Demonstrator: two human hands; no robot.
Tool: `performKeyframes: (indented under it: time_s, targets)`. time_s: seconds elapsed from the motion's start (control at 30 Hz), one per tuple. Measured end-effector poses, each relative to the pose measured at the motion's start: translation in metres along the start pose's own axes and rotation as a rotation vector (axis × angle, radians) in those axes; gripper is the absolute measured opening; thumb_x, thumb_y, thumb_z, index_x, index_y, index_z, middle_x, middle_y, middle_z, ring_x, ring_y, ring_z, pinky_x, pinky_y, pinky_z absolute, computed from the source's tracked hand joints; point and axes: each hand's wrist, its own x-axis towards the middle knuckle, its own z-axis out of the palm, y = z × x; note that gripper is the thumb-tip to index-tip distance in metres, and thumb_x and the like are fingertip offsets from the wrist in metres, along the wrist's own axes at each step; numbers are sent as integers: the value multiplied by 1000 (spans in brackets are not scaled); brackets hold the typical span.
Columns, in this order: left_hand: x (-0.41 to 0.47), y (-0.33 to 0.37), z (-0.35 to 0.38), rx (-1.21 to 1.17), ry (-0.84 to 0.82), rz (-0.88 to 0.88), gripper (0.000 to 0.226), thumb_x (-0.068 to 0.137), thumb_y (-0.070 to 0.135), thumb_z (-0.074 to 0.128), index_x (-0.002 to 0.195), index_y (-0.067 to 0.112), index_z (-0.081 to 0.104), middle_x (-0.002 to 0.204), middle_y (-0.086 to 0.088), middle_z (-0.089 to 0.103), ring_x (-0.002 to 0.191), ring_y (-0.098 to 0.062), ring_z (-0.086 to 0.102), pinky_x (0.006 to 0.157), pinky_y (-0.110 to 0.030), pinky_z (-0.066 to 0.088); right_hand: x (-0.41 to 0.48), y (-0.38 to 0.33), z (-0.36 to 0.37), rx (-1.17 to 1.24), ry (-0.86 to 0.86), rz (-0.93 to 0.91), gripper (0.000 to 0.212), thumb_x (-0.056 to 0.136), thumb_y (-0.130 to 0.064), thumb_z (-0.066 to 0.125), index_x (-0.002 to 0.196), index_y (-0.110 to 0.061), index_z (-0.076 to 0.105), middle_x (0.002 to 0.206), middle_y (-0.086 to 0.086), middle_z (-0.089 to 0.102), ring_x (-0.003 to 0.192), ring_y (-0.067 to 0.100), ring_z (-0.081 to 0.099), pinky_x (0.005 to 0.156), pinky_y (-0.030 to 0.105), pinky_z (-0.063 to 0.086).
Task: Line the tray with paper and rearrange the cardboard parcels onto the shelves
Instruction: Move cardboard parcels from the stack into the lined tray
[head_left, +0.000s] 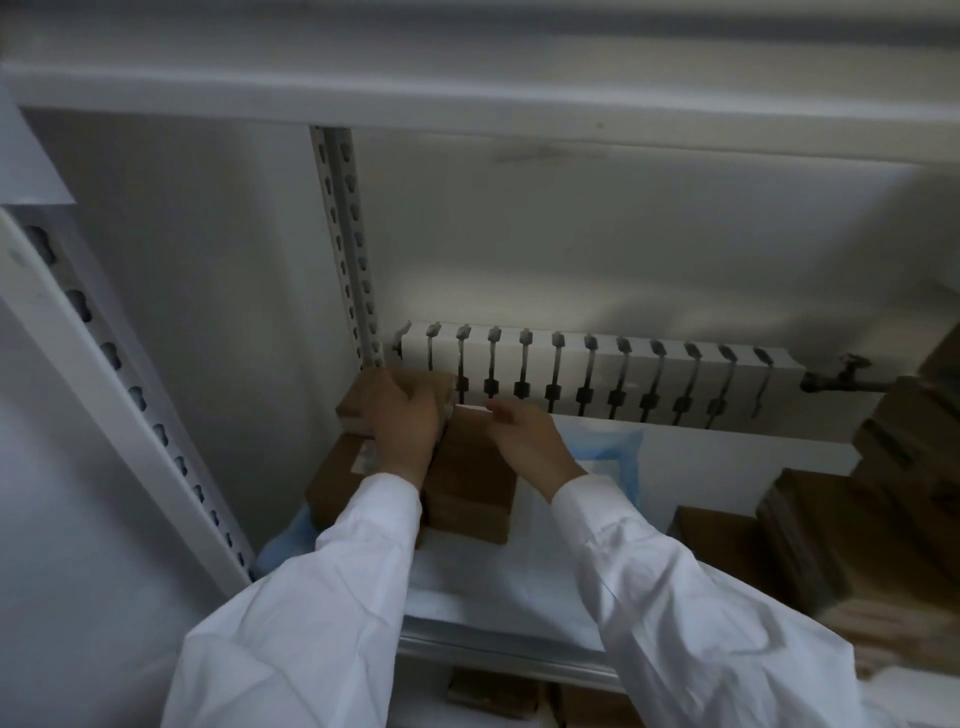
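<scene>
At the back left corner of the paper-lined shelf, the left hand curls round the top cardboard parcel, while the nearer right hand, loose-fingered and holding nothing, hovers over the neighbouring parcel, which lies lengthwise front to back.

The cardboard parcels at six o'clock are brown, matt, slightly rough. Beneath them, the paper liner is smooth matt white with a blue edge. The slotted upright at ten o'clock looks like satin painted metal. The sleeves are creased white cloth.
</scene>
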Motion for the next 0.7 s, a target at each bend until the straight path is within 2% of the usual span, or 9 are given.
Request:
performKeyframes:
  time_s: [0.07, 0.17, 0.3, 0.4, 0.5, 0.57, 0.63, 0.7]
  targets:
    - [-26, 10, 12, -191, -70, 66, 18, 93, 15, 47, 105, 7, 59, 97, -6, 59, 91, -20, 56, 83, -28, 45, -10, 7, -13, 28, 41, -15, 40, 98, -13, 41, 138, -18, 47, 146, 5, 44, 135, 23, 40, 111, 34, 30]
    - [-54, 22, 30, -251, -127, 123, 16, 92, 7, 48, 100, 5, 62, 85, -2, 59, 81, -14, 55, 70, -20, 43, -25, 19, -36, 57, 101, -58, 36, 98, -12, 42, 132, -15, 53, 140, 7, 51, 130, 24, 46, 108, 32, 35]
    - [-87, 32, 59, -315, -131, 52, 21, 91, 3, 47, 106, 1, 61, 92, -5, 58, 86, -18, 54, 73, -23, 43, -44, 35, -67, 80, 165, -65, 36, 96, -7, 42, 129, -11, 56, 137, 9, 53, 127, 24, 48, 107, 31, 36]
    - [-118, 39, 79, -361, -160, -15, 18, 92, 2, 47, 104, 5, 60, 90, -1, 55, 84, -15, 53, 70, -18, 43, -58, 50, -89, 38, 260, -38, 37, 97, -11, 44, 132, -14, 53, 139, 7, 52, 128, 23, 48, 105, 30, 36]
    - [-150, 38, 105, -338, -255, -118, 15, 93, 8, 47, 103, 13, 58, 96, -2, 56, 86, -14, 54, 81, -26, 46, -72, 71, -115, -75, 387, 23, 39, 96, -19, 46, 135, -17, 51, 142, 7, 49, 130, 25, 45, 107, 34, 37]
    - [-169, 36, 121, -289, -342, -171, 12, 94, 11, 46, 95, 15, 57, 96, -3, 58, 92, -19, 56, 88, -33, 45, -81, 86, -132, -187, 428, 77, 41, 96, -24, 46, 137, -19, 47, 146, 6, 44, 132, 27, 42, 108, 37, 36]
    - [-185, 36, 136, -225, -435, -229, 20, 94, 10, 45, 76, 16, 53, 83, -3, 56, 85, -21, 55, 82, -32, 44, -91, 101, -147, -300, 444, 149, 46, 95, -29, 46, 140, -20, 42, 150, 6, 37, 137, 28, 34, 111, 39, 31]
    - [-203, 37, 150, -178, -527, -305, 28, 93, 11, 44, 67, 18, 47, 78, -6, 54, 77, -21, 53, 74, -30, 44, -99, 116, -159, -375, 444, 245, 52, 94, -34, 46, 143, -20, 35, 152, 8, 32, 139, 30, 28, 113, 40, 25]
